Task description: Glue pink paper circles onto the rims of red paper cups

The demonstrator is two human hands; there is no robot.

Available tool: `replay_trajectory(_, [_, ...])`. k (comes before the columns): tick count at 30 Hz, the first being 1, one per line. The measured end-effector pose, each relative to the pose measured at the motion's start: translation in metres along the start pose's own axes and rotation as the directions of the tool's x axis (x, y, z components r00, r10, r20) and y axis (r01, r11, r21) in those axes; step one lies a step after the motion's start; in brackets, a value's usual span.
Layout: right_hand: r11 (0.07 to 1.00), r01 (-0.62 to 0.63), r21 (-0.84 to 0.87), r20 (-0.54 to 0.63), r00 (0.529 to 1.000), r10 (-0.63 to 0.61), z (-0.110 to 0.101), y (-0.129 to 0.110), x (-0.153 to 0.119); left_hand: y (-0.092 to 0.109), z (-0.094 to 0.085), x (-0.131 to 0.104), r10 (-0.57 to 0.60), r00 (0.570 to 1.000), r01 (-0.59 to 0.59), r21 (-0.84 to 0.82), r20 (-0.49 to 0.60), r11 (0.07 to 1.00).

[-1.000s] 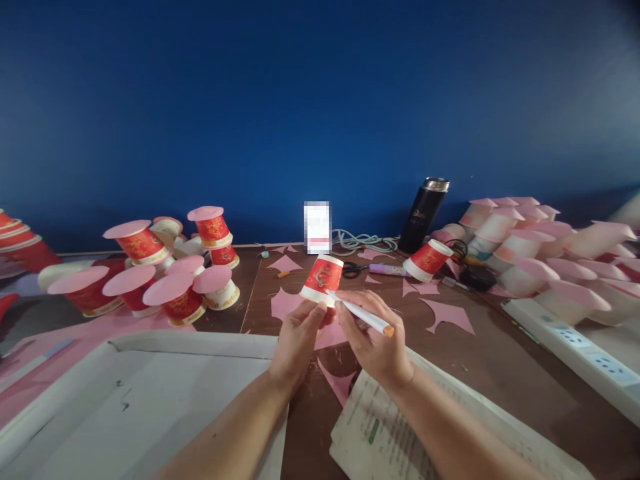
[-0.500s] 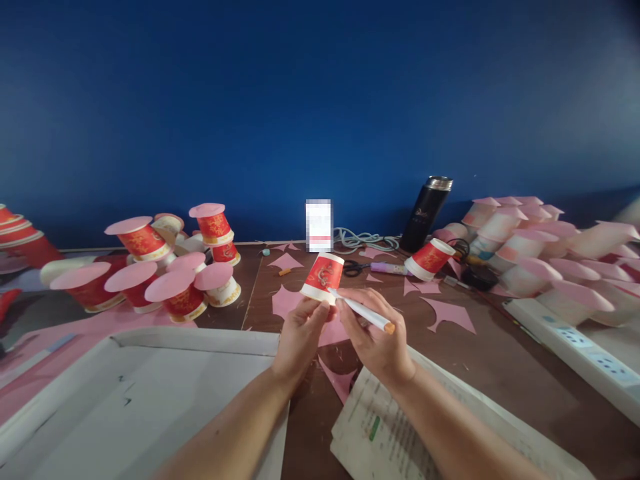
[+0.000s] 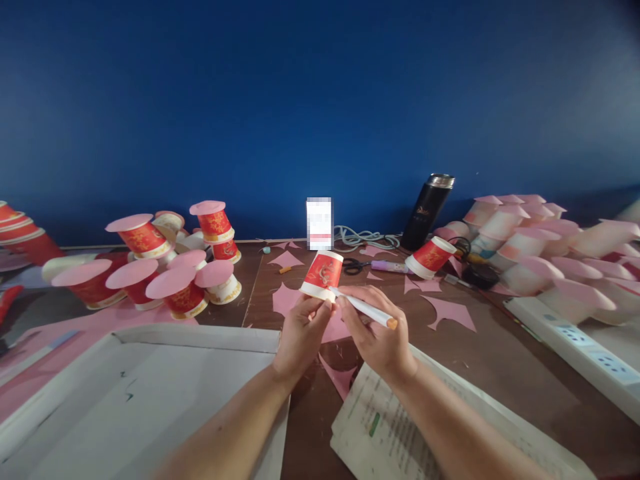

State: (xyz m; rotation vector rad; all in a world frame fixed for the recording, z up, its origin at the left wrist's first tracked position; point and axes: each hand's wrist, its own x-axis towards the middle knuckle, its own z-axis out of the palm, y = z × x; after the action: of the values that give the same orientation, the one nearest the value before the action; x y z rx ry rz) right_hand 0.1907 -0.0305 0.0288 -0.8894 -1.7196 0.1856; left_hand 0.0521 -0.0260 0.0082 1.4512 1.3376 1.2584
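Observation:
A red paper cup (image 3: 324,272) with a gold dragon print is held tilted by my left hand (image 3: 301,337), whose fingers close on its white lower band. In my right hand (image 3: 379,333) is a white marker (image 3: 369,311) with an orange end. The marker's tip is at the cup's lower right side, by the white band; whether it touches cannot be made out. Pink paper scraps (image 3: 336,328) lie on the table beneath my hands. Another red paper cup (image 3: 431,258) lies tilted to the right of them.
Red cups topped with pink discs (image 3: 171,283) crowd the left; whitish cups with pink tops (image 3: 540,235) fill the right. A black bottle (image 3: 427,212), scissors (image 3: 356,267), a power strip (image 3: 575,347), a white box lid (image 3: 150,400) and printed papers (image 3: 395,427) surround my hands.
My hands, the cup and the marker hold nearly the same pose. The whole view has shifted very slightly.

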Motion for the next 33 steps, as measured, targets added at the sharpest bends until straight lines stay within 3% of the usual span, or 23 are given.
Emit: replay_trajectory(33, [1.0,-0.014,-0.015,0.038,0.999,0.015,0.0011,-0.0035,-0.0014,-0.0064,-0.0005,0.0031,0.036,0.999,-0.035,-0.061,0.022,0.998])
